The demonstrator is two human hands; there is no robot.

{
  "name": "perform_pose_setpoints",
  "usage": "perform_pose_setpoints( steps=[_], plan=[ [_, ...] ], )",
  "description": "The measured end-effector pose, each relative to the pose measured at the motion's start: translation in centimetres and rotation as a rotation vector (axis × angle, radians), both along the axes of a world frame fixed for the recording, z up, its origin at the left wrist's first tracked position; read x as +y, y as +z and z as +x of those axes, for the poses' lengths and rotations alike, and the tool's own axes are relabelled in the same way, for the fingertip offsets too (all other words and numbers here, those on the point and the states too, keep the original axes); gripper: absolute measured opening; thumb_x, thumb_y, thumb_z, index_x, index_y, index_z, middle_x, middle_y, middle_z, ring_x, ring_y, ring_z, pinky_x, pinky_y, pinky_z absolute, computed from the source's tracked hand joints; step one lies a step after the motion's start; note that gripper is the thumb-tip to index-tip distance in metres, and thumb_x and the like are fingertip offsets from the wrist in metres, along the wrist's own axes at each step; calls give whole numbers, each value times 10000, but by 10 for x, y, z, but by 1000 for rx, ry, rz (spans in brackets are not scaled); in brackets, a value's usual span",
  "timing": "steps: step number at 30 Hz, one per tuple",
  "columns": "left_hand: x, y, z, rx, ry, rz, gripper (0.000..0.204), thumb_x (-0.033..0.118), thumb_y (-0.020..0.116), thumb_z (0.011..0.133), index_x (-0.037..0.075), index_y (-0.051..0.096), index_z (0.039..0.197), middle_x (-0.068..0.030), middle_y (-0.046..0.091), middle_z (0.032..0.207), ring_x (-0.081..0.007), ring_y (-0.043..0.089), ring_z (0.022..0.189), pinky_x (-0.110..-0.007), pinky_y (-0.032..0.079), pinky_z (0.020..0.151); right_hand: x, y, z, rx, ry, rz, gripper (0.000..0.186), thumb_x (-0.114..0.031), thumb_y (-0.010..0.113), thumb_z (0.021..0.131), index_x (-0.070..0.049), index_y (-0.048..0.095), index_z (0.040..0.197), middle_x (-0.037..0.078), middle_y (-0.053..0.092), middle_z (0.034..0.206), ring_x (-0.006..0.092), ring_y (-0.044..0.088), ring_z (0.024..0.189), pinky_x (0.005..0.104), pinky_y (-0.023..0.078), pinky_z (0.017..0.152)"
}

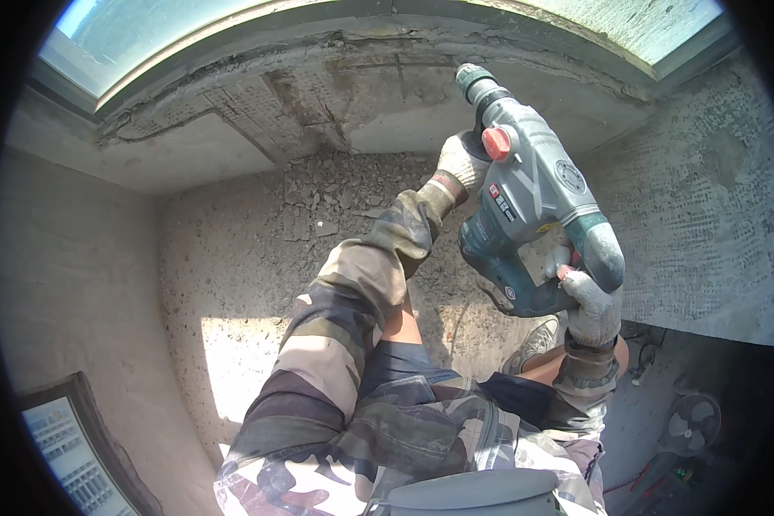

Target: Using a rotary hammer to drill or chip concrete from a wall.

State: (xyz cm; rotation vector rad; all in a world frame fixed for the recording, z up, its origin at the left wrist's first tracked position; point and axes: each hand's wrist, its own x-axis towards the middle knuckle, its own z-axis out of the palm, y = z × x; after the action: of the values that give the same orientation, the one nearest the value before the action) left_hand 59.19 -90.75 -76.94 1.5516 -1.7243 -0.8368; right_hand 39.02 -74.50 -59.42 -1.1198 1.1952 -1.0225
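A grey and dark green rotary hammer drill [533,172] with a red knob is held up in front of me on the right. Its chuck points up toward the wall under the window. My left hand [463,162], in a pale knitted glove, is closed round the side handle behind the chuck. At the rear, my right hand [592,303] wraps its gloved fingers round the main grip near the red trigger. The chuck end lies close to the chipped wall [387,86] in the picture; whether it touches cannot be told.
Broken rubble [327,193] covers the floor along the wall foot. Windows stand above the wall, and another window [73,451] is at the lower left. A rough grey panel [705,249] rises on the right. A fan [692,426] and red-handled tools lie at the lower right. My shoe [537,340] is below the drill.
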Motion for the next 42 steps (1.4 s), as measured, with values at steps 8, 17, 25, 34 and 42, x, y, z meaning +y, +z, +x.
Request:
perform_pose_setpoints(
  steps=[8,17,25,34,42],
  plan=[
    [0,8,7,51,115,122,475,491,641,872,40,697,1009,-168,727,919,-324,698,921,-374,530,812,-12,-39,-13,-204,19,-6,386,-58,631,745,38,569,1114,80,572,857,196,590,807,332,494,747],
    [-6,-11,-25,0,94,17,370,381,657,877,38,694,1009,-155,727,919,-307,697,908,-379,533,795,-34,-52,-66,-153,140,3,415,-44,664,742,31,577,1140,75,596,875,188,593,820,331,486,776],
    [18,-43,-24,1313,111,284,409,302,378,1035,72,521,1341,-128,619,1288,-249,604,1164,-431,491,1012,11,-72,-70,162,357,-127,266,46,709,786,-1,663,1044,51,666,975,127,613,890,298,504,799],
    [15,-43,1,1519,265,425,333,262,372,1040,70,573,1222,-92,652,1170,-228,612,1091,-388,489,991,38,-124,-36,202,343,-177,424,29,766,770,-25,607,1160,65,698,1007,152,648,927,310,529,837],
    [1,-52,1,1559,249,493,408,372,348,1027,114,566,1257,-71,658,1153,-239,626,1065,-394,504,971,28,-105,-31,237,294,-216,314,-8,767,753,-20,635,1038,82,692,945,176,658,866,331,531,799]
  ],
)
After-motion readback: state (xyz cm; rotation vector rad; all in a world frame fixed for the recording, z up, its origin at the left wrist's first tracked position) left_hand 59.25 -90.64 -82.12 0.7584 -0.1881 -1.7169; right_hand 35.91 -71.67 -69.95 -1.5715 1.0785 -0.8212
